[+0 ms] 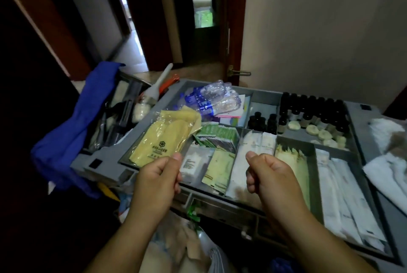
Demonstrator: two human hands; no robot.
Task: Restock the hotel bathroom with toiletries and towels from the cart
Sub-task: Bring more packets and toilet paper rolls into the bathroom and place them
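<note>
The left hand [157, 176] pinches the near end of a yellow slipper packet [163, 138], which angles away toward 11 o'clock over the cart tray [293, 95]. The right hand [267, 176] is fisted above white sachets [246, 162]; whether it holds anything cannot be told. Dark bottles [312, 107] fill the 1 o'clock compartment, crushed water bottles [215, 99] at 12. A blue cloth [72, 132] drapes the 9 o'clock edge; an open doorway [201, 8] lies beyond.

Left hand [157, 176] pinches a yellow slipper packet [164, 138] over the cart tray [374, 184]; right hand [267, 176] hovers fisted above white sachets [246, 154].
</note>
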